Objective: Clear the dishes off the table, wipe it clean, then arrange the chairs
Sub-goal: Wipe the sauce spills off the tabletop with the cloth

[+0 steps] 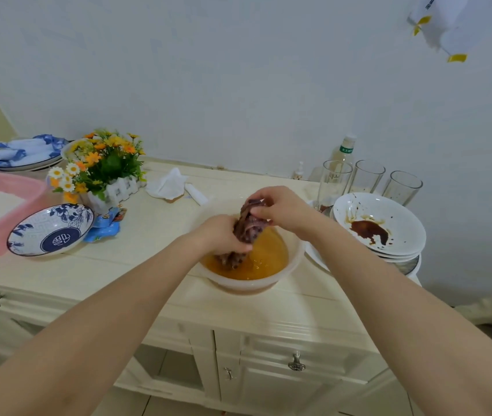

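Left hand (223, 235) grips the lower part of a dark purplish cloth (246, 229); right hand (280, 210) pinches its upper end. Cloth runs steeply upward, twisted, bottom end dipped in orange-tinted water in the translucent basin (250, 283) beneath both hands. Right of the hands: stacked sauce-stained plates (388, 223), three glasses (369, 177) beyond them. Left: patterned blue bowl (49, 229), flowers (103, 163).

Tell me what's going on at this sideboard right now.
A person is wringing a dark purplish cloth over a translucent plastic bowl of orange-tinted water. The left hand grips its lower part, the right hand the top. To the right sit stacked white plates, the top one smeared with brown sauce.
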### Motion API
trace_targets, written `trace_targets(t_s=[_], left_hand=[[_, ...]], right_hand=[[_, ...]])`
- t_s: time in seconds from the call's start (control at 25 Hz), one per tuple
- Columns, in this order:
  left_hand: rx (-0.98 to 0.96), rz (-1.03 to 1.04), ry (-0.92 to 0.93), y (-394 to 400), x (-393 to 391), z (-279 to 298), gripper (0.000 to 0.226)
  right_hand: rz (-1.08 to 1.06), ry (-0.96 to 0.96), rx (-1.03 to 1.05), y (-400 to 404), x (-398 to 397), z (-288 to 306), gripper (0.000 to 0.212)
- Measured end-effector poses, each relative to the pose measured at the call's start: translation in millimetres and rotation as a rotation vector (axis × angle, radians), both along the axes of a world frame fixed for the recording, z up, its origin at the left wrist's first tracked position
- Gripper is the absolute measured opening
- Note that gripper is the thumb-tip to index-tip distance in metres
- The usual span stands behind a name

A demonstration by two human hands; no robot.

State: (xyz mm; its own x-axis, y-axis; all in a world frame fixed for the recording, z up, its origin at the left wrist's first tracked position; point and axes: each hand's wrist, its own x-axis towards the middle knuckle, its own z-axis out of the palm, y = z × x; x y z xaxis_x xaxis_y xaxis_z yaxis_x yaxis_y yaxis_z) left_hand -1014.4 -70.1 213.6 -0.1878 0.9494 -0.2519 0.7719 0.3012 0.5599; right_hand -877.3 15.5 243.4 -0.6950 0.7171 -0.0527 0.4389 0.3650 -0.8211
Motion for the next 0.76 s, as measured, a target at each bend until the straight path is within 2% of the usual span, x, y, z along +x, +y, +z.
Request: trace_targets(t_s=[0.08, 0.12, 0.28, 0.4, 0.48, 0.56, 0.64, 0.68, 0.76], left_hand=[[0.097, 0.218, -0.260, 2.4, 2.0, 6.9, 0.016], [0.158, 0.294, -0.349, 3.4, 1.1, 10.6, 0.015], [0.312, 0.452, -0.763, 2.7, 3.3, 18.1, 0.033], [0.326, 0.451, -0.971, -0.2, 8.7, 16.8, 0.032], [0.329, 0.494, -0.925, 1.0, 7.2, 15.1, 0.029], [0.346, 0.478, -0.619, 1.2, 3.0, 14.7, 0.031], [0.389, 0.339, -0.359, -2.7, 1.3, 15.8, 0.043], [0.424, 0.240, -0.292, -6.2, 0.4, 15.7, 0.053], [0.480, -0.038, -0.140, -14.8, -1.2, 16.1, 0.071]], right_hand=[[-0.021, 0.186, -0.270, -4.7, 11.2, 8.1, 0.019], [-0.045, 0.206, -0.322, -5.6, 13.7, 6.5, 0.018], [-0.274, 0.254, -0.403, -12.5, 6.0, -14.1, 0.012], [-0.235, 0.432, -0.717, -18.8, -1.1, -22.0, 0.028], [-0.147, 0.560, -0.951, -22.8, -2.1, -22.3, 0.030], [-0.107, 0.568, -0.979, -25.8, -4.3, -25.1, 0.030], [-0.193, 0.507, -0.863, -24.7, -8.3, -27.4, 0.023], [-0.273, 0.472, -0.840, -21.4, -10.6, -29.0, 0.019], [-0.394, 0.401, -0.946, -15.1, -13.5, -29.0, 0.017]])
